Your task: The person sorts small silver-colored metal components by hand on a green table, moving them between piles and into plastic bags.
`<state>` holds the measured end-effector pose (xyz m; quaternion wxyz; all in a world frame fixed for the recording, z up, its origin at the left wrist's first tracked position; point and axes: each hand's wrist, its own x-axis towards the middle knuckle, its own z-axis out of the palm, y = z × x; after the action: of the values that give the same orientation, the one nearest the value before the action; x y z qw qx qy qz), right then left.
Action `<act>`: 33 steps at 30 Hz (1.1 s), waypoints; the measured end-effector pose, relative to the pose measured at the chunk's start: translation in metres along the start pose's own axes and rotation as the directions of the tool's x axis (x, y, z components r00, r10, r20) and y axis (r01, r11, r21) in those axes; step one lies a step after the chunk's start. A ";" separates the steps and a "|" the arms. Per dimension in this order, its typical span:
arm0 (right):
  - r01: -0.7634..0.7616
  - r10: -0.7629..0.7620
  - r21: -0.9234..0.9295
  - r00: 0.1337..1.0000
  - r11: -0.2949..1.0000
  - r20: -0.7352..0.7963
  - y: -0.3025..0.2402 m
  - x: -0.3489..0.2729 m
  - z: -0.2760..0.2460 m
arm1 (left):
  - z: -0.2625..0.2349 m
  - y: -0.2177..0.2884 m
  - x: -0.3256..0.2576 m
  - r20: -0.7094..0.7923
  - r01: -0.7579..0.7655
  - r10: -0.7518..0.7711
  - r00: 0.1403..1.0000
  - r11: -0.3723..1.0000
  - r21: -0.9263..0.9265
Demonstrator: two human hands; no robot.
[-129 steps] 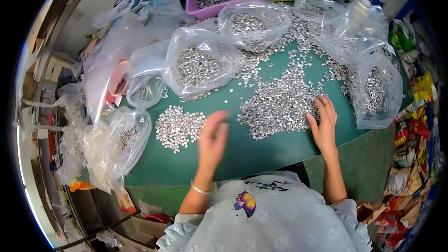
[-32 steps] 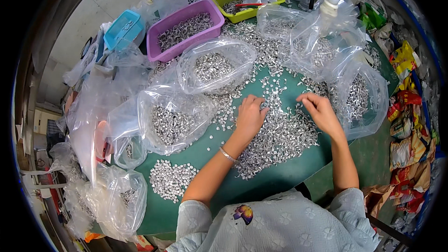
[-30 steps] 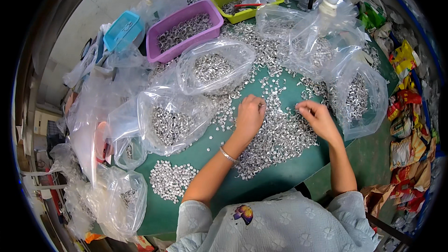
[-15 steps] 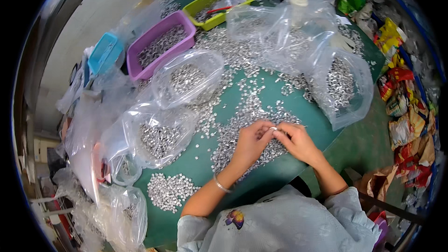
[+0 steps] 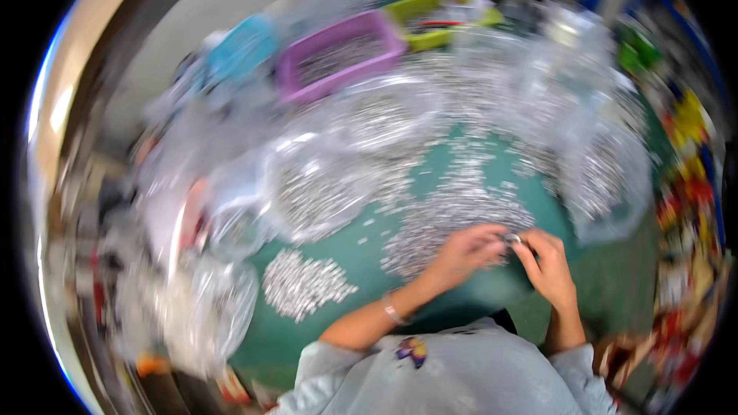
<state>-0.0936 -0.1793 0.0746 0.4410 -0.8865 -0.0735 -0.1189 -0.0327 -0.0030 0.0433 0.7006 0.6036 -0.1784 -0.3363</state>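
Above the right part of a big heap of small silvery metal pieces [image 5: 438, 223], my two hands meet fingertip to fingertip. My left hand [image 5: 461, 256], with a bracelet on the wrist, is closed in a pinch. My right hand [image 5: 547, 267] pinches from the other side. Between their fingertips is a small silvery metal piece [image 5: 510, 239], too blurred to tell its exact shape. A smaller pile of metal pieces [image 5: 304, 283] lies apart, left of my left forearm, on the green tabletop [image 5: 361, 261].
Clear plastic bags of metal pieces stand left [image 5: 319, 188] and right [image 5: 603, 177] of the heap. Behind are a purple bin [image 5: 338, 61], a yellow-green bin [image 5: 442, 19] and a light-blue basket [image 5: 244, 48]. Colourful wrappers [image 5: 684, 200] line the right side. Plastic bags [image 5: 219, 303] crowd the left edge.
The whole view has swung and blurred, so the table's contents appear shifted to the right. Both hands stay together at the fingertips around the small piece, with the right hand's fingers more upright.
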 end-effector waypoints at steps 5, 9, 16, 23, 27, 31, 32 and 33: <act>-0.126 0.116 0.077 0.986 0.989 0.122 -0.013 0.001 0.047 | -0.022 -0.006 -0.037 -0.245 -0.087 0.126 0.961 0.983 0.164; -0.088 0.068 0.202 0.993 0.976 0.101 0.019 -0.013 0.063 | -0.085 0.001 -0.118 -0.776 -0.339 0.193 0.600 0.940 -0.028; -0.390 0.279 0.577 0.920 0.717 0.275 0.024 -0.009 0.049 | -0.206 -0.013 -0.285 -0.955 -0.679 0.022 -0.295 0.698 0.226; -0.258 0.369 0.489 0.918 0.833 -0.143 0.054 -0.015 0.027 | -0.128 0.008 -0.215 -0.604 0.063 0.522 -0.603 0.785 0.616; -0.201 0.409 0.467 0.820 0.861 -0.400 0.090 -0.019 0.024 | -0.060 -0.003 -0.107 -0.695 -0.070 0.589 0.413 0.781 0.621; -0.263 0.515 0.658 0.828 0.706 -0.222 0.094 -0.002 0.023 | -0.045 -0.009 -0.020 -0.068 -0.206 0.436 0.897 0.550 0.809; -0.285 0.493 0.589 0.841 0.756 -0.225 0.091 0.004 0.022 | -0.046 -0.008 -0.001 -0.039 -0.225 0.448 0.893 0.522 0.823; -0.305 0.472 0.518 0.852 0.799 -0.226 0.087 0.011 0.022 | -0.047 -0.010 0.015 -0.010 -0.243 0.457 0.889 0.492 0.836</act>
<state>-0.0597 -0.2135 -0.0022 0.6605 -0.7156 0.1649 -0.1563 0.0064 0.0201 0.0215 0.4108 0.8420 -0.3496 0.0077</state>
